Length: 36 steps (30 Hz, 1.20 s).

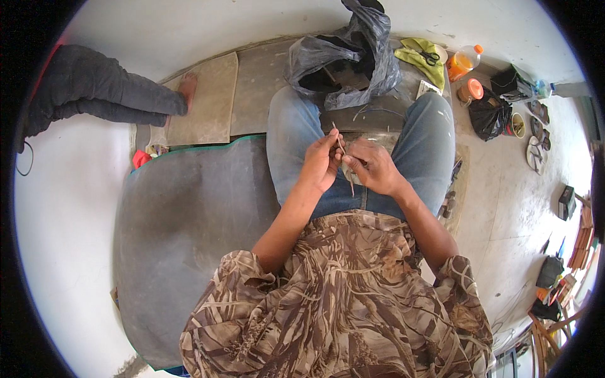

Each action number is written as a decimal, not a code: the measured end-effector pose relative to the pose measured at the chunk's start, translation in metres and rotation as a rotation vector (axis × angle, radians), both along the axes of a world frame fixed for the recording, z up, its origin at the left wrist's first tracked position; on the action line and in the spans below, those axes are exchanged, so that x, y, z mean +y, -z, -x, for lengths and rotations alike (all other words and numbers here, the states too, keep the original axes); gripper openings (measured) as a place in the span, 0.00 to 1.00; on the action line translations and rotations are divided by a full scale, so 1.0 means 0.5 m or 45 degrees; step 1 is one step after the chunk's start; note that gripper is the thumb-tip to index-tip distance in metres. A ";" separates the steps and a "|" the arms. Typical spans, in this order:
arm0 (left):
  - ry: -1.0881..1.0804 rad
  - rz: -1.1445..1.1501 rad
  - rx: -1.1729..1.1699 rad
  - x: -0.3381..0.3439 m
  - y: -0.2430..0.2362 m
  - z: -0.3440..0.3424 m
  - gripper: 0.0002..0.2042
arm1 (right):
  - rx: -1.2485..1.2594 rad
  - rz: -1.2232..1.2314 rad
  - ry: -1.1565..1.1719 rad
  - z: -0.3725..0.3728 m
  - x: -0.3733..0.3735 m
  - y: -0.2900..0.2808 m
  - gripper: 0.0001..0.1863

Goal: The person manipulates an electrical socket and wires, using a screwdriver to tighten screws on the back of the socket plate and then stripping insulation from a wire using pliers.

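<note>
Over my lap, both hands are closed on a thin, pale brownish strip (352,184), whose exact kind is too small to make out. My left hand (322,162) pinches it near its upper end, and a short tip sticks up past the fingers. Close beside it, my right hand (374,166) grips the strip between thumb and fingers. Its lower end hangs down below the hands. Just beyond my knees stands a crumpled black plastic bag (372,72) with its mouth gaping.
A green cloth (417,60) with black scissors (430,58) lies at the far right, by an orange bottle (464,62) and an orange-lidded jar (471,92). Sandals (536,155) rest on the floor at right. Another person's legs (107,88) stand at far left, beside the grey mat (195,208).
</note>
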<state>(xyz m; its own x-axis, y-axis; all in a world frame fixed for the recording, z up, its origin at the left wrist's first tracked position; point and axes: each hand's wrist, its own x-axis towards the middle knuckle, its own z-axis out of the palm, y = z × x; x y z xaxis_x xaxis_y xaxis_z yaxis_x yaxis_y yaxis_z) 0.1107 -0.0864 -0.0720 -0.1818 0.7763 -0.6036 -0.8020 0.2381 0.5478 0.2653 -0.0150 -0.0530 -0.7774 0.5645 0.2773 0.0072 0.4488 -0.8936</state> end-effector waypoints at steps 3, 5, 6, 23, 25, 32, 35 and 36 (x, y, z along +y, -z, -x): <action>-0.154 0.005 -0.179 -0.001 0.041 -0.004 0.06 | -0.014 -0.219 -0.012 -0.003 0.006 -0.002 0.03; -0.268 0.006 -0.357 -0.002 0.075 0.006 0.06 | -0.008 -0.333 -0.072 -0.007 0.005 -0.006 0.02; -0.288 0.009 -0.378 0.004 0.072 0.015 0.05 | -0.020 -0.306 -0.038 -0.009 0.001 -0.006 0.02; -0.073 0.083 -0.040 0.003 0.017 0.006 0.07 | -0.055 0.001 0.058 -0.011 0.008 -0.009 0.04; -0.095 0.094 -0.093 0.003 0.035 0.006 0.06 | -0.072 -0.214 0.084 -0.007 0.003 -0.007 0.04; -0.169 0.101 -0.246 0.018 0.040 0.011 0.05 | 0.053 -0.219 0.185 -0.015 0.003 0.007 0.03; -0.139 0.075 -0.326 0.021 0.032 0.018 0.06 | -0.085 0.360 0.169 -0.026 0.005 0.016 0.08; -0.118 0.060 -0.354 0.021 0.032 0.019 0.06 | -0.062 0.495 0.086 -0.029 0.005 0.026 0.10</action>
